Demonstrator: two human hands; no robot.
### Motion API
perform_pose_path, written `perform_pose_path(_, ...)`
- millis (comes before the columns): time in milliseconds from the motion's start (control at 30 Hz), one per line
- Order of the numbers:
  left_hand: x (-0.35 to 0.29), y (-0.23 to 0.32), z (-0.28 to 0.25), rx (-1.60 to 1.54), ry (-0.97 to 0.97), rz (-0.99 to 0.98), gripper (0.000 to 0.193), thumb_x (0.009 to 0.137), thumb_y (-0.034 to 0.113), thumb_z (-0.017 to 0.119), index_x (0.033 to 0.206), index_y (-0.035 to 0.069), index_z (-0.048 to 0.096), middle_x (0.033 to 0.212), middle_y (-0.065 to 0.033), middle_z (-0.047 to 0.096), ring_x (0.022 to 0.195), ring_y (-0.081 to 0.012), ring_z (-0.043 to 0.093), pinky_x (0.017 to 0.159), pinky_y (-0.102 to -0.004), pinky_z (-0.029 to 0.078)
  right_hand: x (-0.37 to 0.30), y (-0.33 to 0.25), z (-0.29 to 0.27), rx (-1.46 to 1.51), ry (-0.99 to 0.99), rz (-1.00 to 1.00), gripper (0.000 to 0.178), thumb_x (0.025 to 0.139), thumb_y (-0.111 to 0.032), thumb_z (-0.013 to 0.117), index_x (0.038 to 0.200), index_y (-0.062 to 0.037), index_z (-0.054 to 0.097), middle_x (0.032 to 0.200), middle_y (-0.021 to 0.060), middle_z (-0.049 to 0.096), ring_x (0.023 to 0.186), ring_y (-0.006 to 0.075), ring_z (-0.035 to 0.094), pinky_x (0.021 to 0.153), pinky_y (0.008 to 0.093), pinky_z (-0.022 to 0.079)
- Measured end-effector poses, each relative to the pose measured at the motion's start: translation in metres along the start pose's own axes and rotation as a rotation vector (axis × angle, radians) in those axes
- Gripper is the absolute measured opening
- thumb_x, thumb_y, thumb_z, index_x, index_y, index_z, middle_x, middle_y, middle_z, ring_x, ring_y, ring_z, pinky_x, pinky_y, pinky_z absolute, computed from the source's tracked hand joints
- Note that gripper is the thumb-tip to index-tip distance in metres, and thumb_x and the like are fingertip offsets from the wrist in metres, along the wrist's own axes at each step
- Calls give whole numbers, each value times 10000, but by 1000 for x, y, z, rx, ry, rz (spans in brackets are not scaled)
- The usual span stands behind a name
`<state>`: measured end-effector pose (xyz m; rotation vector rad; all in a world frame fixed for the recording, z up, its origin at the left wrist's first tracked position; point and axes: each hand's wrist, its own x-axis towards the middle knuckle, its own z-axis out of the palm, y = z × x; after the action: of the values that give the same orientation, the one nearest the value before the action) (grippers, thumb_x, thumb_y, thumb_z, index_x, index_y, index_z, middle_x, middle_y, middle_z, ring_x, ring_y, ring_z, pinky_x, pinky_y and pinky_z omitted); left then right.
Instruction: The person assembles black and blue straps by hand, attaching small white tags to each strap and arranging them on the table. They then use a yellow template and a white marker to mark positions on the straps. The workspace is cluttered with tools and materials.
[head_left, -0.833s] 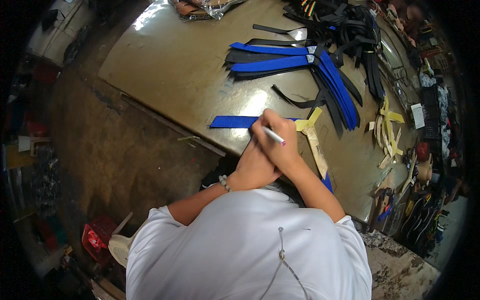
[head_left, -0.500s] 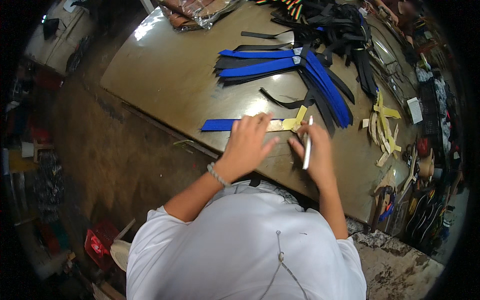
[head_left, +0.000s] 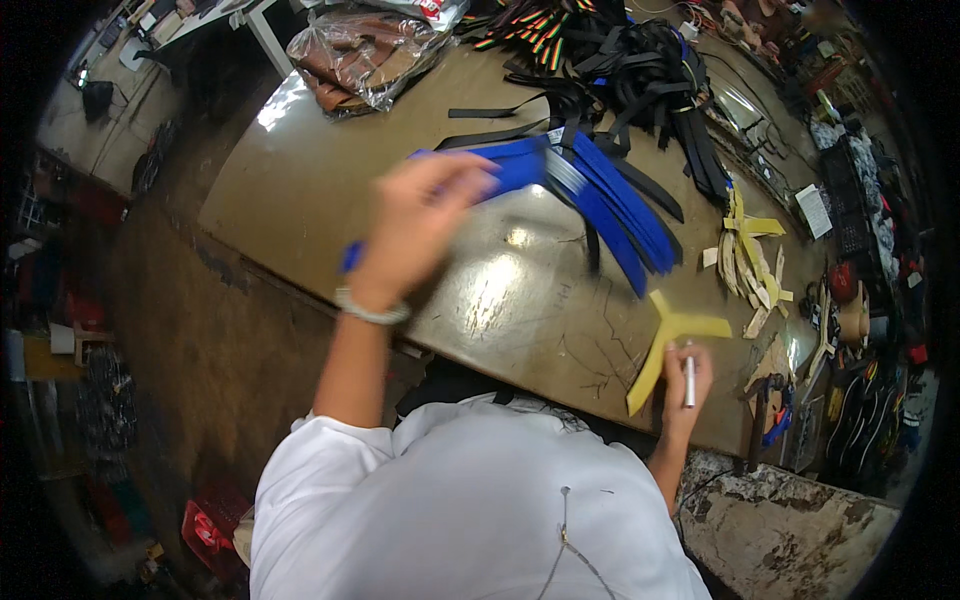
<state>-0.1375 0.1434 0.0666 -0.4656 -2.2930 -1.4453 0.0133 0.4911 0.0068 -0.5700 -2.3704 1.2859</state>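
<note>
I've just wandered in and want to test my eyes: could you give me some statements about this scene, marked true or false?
1. The right hand holds a white pen. True.
2. No bracelet is worn here. False: a pale bracelet sits just behind the left hand.
3. A yellow Y-shaped piece is at the right hand. True.
4. All straps in view are white. False: blue straps show near the left hand.
5. A clear plastic bag lies on the table. True.

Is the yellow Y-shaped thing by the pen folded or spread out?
Spread out: the yellow piece at the right hand shows three arms pointing apart.
</note>
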Motion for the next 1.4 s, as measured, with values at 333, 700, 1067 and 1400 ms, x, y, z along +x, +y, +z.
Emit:
perform_pose_path(333,6,-123,-88,931,529,-126,230,894,173,619,1065,39,694,1009,-130,691,939,-246,643,853,-357,485,33,1,-35,-407,-294,-440,203,778,28,654,963,-29,594,1137,160,631,1033,347,583,875,399,462)
perform_pose_path(700,125,-70,108,192,-423,221,382,833,150,686,1188,35,608,1083,-178,673,909,-294,676,838,-350,515,15,-12,-35,-341,-480,-572,234,727,15,708,913,-43,579,1030,134,625,1012,354,563,875,413,446)
perform_pose_path(1067,-5,27,90,276,-397,303,229,851,107,636,1055,10,668,1014,-163,634,992,-324,574,857,-382,472,-41,-23,15,-14,-575,-441,257,702,25,728,824,-30,510,997,166,610,964,342,578,834,385,477)
perform_pose_path(1400,-66,11,72,176,-291,78,255,850,84,631,1096,22,648,1136,-126,606,1047,-305,552,919,-393,442,25,-55,79,-44,-451,-706,298,665,46,669,901,-16,497,904,140,537,930,354,526,807,417,443)
